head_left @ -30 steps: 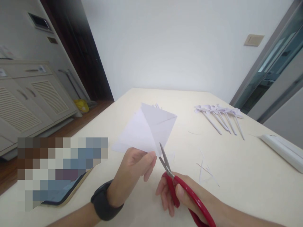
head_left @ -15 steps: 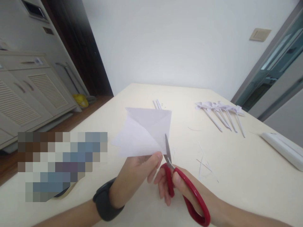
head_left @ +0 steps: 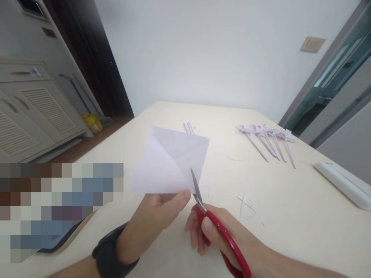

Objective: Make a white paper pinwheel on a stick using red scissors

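scissor cut at the corner of a creased sheet. the white sheet of paper (head_left: 162, 170), serving as landmark, is hovering above the table (head_left: 272, 185). the left grip (head_left: 160, 212) is clamping it near its near right corner, the thumb lying at the near edge and the other fingers mostly hiding beneath. the right grip (head_left: 224, 218) is clasping the red-handled scissors (head_left: 203, 209), whose blades are standing apart and straddling that corner of the sheet: one is showing over its face, the other is mostly hiding behind. whether the edges are already biting is remaining unclear. for a clean cut, the upper blade should probably be lining up with the diagonal crease (head_left: 174, 157) running towards the same corner of the sheet. the left grip should be holding the sheet taut, since thin paper is likely to be folding between loose blades. the left thumb is lying just beside the blades, so it should be staying left of their path. paper rolls (head_left: 189, 127) are lying just beyond the sheet, thin paper scraps (head_left: 242, 210) to its right, and paper-topped sticks (head_left: 262, 139) beyond it, farther right.
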A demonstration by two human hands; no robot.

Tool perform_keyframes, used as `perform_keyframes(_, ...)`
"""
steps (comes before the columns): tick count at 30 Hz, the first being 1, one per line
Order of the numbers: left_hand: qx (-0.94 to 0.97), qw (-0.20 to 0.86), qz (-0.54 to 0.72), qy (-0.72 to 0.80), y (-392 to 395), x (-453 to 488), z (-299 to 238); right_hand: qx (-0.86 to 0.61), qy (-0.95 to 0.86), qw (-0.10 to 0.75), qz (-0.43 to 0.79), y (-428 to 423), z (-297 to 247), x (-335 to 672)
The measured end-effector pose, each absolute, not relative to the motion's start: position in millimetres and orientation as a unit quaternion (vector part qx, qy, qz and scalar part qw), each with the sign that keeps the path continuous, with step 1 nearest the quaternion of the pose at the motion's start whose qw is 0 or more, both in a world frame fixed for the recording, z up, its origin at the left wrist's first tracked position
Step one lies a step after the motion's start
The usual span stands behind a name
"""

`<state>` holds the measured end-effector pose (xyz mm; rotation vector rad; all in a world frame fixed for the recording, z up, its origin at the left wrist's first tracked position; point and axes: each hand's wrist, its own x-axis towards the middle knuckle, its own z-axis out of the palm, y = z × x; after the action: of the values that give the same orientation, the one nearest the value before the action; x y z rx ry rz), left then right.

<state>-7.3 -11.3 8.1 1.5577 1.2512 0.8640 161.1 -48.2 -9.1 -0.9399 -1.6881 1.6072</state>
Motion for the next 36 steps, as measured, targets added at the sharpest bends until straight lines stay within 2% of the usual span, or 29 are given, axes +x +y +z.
perform_keyframes(23, 0.731, 0.393, 0.327, 0.452, -7.4, -10.6, 16.0, -0.359, -0.64, 0.308, 0.606, -48.9, -15.0, 164.4)
perform_keyframes(36, 0.729, 0.428, 0.282, 0.454, -7.5, -9.3, 11.9, -0.356, -0.655, 0.303, 0.594, -50.7, -10.4, 165.5)
